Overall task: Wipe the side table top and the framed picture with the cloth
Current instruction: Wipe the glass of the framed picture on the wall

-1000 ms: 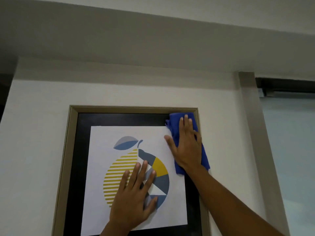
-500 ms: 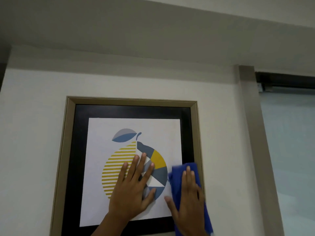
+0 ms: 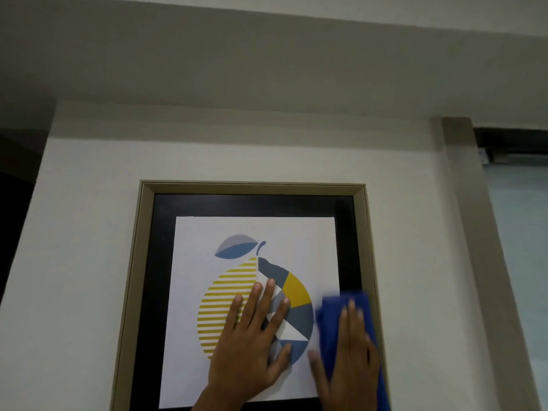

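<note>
A framed picture (image 3: pixel 252 188) hangs on the white wall, with a beige frame, black mount and a print of a yellow and blue-grey fruit. My left hand (image 3: pixel 252 345) lies flat on the print with fingers spread, holding nothing. My right hand (image 3: pixel 351 357) presses a blue cloth (image 3: pixel 329 318) against the picture's lower right side, over the black mount and near the right frame edge. The cloth and right hand are blurred. The side table is out of view.
A beige door or window jamb (image 3: pixel 462 203) runs down the wall right of the picture, with a dark rail (image 3: pixel 510 140) and pale pane (image 3: pixel 522 262) beyond. A ceiling beam (image 3: pixel 267 54) spans above. A dark opening (image 3: pixel 14 203) lies at the left.
My right hand and the cloth slid down from the picture's top right corner along its right side to the lower right. The left hand stayed flat on the print.
</note>
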